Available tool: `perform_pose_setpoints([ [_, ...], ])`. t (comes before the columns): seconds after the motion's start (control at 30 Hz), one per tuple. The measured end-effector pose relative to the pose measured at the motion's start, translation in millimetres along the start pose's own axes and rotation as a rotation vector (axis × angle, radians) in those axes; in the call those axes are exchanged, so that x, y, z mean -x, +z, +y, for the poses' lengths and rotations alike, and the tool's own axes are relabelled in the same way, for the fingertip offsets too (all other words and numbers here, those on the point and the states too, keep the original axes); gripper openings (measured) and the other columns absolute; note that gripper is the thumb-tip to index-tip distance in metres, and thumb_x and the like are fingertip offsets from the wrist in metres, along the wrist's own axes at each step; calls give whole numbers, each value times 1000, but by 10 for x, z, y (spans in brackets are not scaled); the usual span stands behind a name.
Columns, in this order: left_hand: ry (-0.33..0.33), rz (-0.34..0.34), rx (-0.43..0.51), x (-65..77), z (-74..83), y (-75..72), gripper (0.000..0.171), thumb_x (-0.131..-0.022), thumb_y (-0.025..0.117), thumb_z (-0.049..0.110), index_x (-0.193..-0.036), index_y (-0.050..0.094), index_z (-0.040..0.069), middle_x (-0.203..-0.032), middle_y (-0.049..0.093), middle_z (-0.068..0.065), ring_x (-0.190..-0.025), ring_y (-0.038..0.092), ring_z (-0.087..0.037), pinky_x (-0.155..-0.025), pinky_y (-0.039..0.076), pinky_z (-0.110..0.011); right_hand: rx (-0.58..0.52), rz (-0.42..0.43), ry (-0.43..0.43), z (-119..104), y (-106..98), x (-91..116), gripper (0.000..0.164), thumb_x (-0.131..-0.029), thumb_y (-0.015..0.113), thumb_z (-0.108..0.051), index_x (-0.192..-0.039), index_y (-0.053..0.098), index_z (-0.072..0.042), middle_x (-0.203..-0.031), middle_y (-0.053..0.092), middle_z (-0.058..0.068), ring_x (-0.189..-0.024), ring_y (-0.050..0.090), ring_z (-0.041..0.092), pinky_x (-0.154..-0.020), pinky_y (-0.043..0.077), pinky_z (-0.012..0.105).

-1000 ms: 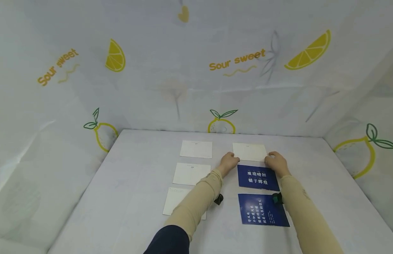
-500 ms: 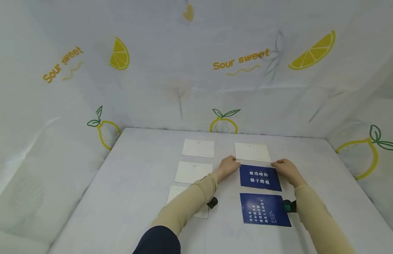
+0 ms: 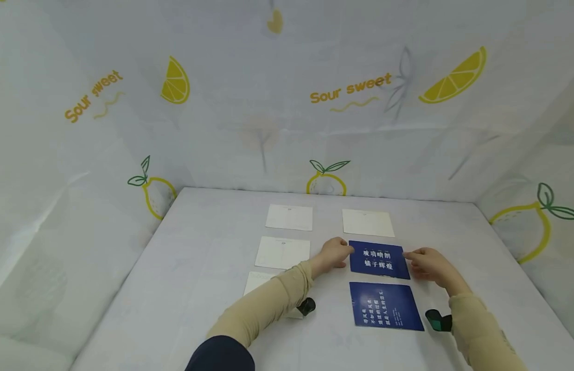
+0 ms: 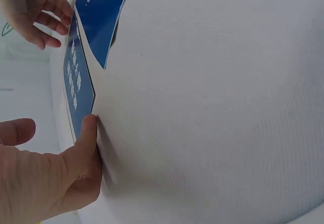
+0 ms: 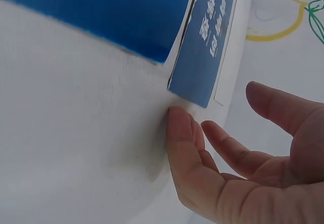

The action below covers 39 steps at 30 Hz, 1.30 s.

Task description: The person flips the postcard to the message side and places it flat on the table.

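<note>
A dark blue card (image 3: 378, 260) printed with white characters lies between my two hands. My left hand (image 3: 334, 253) is at its left edge. In the left wrist view, one fingertip (image 4: 89, 124) meets the card's edge, while another digit stays raised away from it. On the opposite side, my right hand (image 3: 433, 265) reaches toward the right edge. The right wrist view shows its fingers (image 5: 182, 138) loosely bent just off the card's corner, with the thumb (image 5: 276, 105) spread wide. Nearer to me lies a second blue card (image 3: 384, 306) with smaller white writing.
Behind the blue cards is a white card (image 3: 368, 222). A column of white cards runs along the left: a far one (image 3: 289, 217), a middle one (image 3: 282, 252) and a near one (image 3: 256, 281) partly under my left sleeve. A lemon-printed sheet (image 3: 250, 144) backs the white table (image 3: 189, 288).
Both hands have drawn back from the far white card to the sides of the upper blue card. The right hand has also shifted outward to the right. The cards keep their layout.
</note>
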State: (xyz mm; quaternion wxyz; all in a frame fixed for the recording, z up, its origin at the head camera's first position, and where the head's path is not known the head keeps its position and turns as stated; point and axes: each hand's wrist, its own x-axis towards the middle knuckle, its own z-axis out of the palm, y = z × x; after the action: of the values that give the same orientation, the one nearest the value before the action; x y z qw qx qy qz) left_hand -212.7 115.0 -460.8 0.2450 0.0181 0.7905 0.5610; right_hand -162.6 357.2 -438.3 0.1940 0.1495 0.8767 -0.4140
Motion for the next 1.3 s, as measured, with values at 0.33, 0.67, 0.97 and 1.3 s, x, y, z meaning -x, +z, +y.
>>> perform_pose_setpoints([
  [0.33, -103, -67, 202, 20, -7, 32, 43, -87, 60, 14, -124, 47, -4, -102, 54, -17, -92, 56, -25, -83, 54, -38, -19, -4, -30, 19, 91, 14, 61, -95, 49, -25, -128, 30, 23, -124, 42, 40, -104, 55, 41, -84, 53, 39],
  [0.67, -106, -9, 183, 50, -46, 78, 41, -86, 60, 9, -123, 49, -5, -88, 54, -11, -74, 56, -17, -72, 56, -31, -24, 34, -26, 81, 132, -16, 57, -89, 57, -16, -125, 35, 23, -118, 47, 39, -89, 58, 24, -75, 54, 29],
  [0.97, -93, 30, 185, 34, -76, 103, 34, -81, 62, -3, -115, 55, -4, -74, 50, -4, -58, 48, -10, -57, 52, -20, -20, 79, -15, 110, 157, -32, 51, -87, 59, -13, -122, 43, 21, -113, 52, 35, -84, 56, 21, -67, 50, 23],
  [1.3, 1, 104, 201, 4, -103, 98, 25, -77, 61, -10, -97, 52, 2, -79, 51, -3, -53, 46, -9, -46, 42, -16, -62, 90, -47, 69, 174, -31, 48, -87, 56, -12, -122, 42, 17, -102, 56, 23, -81, 52, 19, -65, 46, 25],
])
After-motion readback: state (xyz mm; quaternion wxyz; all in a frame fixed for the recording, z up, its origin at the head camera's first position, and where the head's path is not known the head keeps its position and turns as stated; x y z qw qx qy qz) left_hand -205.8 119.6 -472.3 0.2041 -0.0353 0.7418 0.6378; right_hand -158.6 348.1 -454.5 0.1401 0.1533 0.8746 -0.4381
